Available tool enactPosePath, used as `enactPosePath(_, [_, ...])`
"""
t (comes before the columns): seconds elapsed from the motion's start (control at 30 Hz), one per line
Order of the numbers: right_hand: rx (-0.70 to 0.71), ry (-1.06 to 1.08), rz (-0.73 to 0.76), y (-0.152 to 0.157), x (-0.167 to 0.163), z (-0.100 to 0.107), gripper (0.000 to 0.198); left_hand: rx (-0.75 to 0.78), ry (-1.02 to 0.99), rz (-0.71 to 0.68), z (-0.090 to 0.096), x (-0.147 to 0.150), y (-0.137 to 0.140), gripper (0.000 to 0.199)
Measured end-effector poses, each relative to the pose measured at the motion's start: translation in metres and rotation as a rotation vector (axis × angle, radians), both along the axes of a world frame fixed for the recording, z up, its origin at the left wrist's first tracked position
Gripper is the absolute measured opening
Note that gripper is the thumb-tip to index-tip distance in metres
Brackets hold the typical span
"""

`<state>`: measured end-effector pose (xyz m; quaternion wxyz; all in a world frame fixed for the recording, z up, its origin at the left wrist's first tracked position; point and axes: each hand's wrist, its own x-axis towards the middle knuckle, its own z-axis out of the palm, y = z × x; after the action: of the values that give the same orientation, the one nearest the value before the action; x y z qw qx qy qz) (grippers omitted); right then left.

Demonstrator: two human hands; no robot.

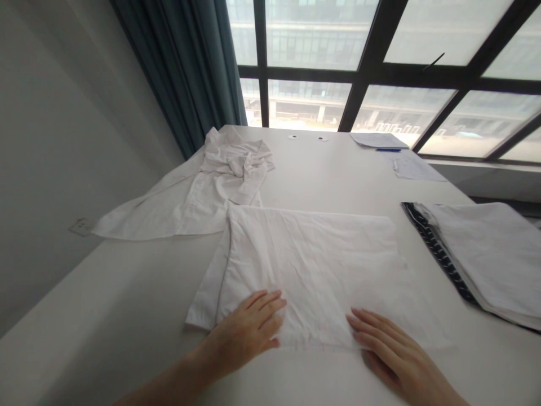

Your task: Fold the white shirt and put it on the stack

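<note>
A white cloth garment (313, 254) lies folded into a rough rectangle on the white table, with creases across its upper layer. My left hand (253, 324) rests flat on its near left part, fingers stretched out. On the near edge toward the right lies my right hand (391, 349), its fingers extended over the cloth and the thumb lower down. A layer of fabric shows past the fold at the left side. Neither hand grips anything that I can see.
Another white garment (228, 169) lies crumpled at the back left, touching the folded one. At the right is a stack of white and black patterned cloth (490, 248). Papers (378, 141) and a blue pen (387, 150) lie near the window. A dark curtain (190, 62) hangs behind.
</note>
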<state>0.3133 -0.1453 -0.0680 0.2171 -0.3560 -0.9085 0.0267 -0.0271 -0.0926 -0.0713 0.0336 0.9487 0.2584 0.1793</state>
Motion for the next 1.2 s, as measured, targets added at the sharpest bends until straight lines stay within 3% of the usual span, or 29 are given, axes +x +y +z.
enactPosePath(0.1, [-0.066, 0.001, 0.009, 0.0, 0.001, 0.006, 0.031, -0.012, -0.046, -0.013, 0.0, -0.003, 0.001, 0.004])
enactPosePath(0.33, [-0.191, 0.066, -0.09, 0.002, 0.0, 0.008, 0.02, -0.178, -0.057, 0.017, 0.01, -0.002, -0.002, 0.011])
enactPosePath(0.5, [-0.235, 0.139, -0.141, 0.01, -0.008, 0.021, 0.017, -0.217, -0.005, -0.005, 0.022, -0.002, -0.003, 0.013])
enactPosePath(0.63, [-0.173, 0.123, -0.166, 0.026, -0.017, 0.032, 0.023, -0.258, -0.012, 0.004, 0.024, -0.003, 0.0, 0.016])
enactPosePath(0.77, [-0.083, 0.084, -0.094, 0.05, -0.028, 0.036, 0.021, -0.274, -0.053, 0.029, 0.027, -0.004, 0.017, 0.018])
enactPosePath(0.93, [-0.072, -0.016, -0.044, 0.079, -0.045, 0.03, 0.027, -0.165, -0.033, 0.143, 0.026, 0.0, 0.046, 0.02])
enactPosePath(1.1, [-0.201, -0.107, 0.029, 0.083, -0.055, 0.013, 0.041, -0.108, 0.148, 0.165, 0.014, 0.0, 0.051, 0.052])
enactPosePath(1.2, [-0.255, -0.138, 0.041, 0.08, -0.055, 0.008, 0.045, -0.085, 0.187, 0.155, 0.01, -0.001, 0.047, 0.058])
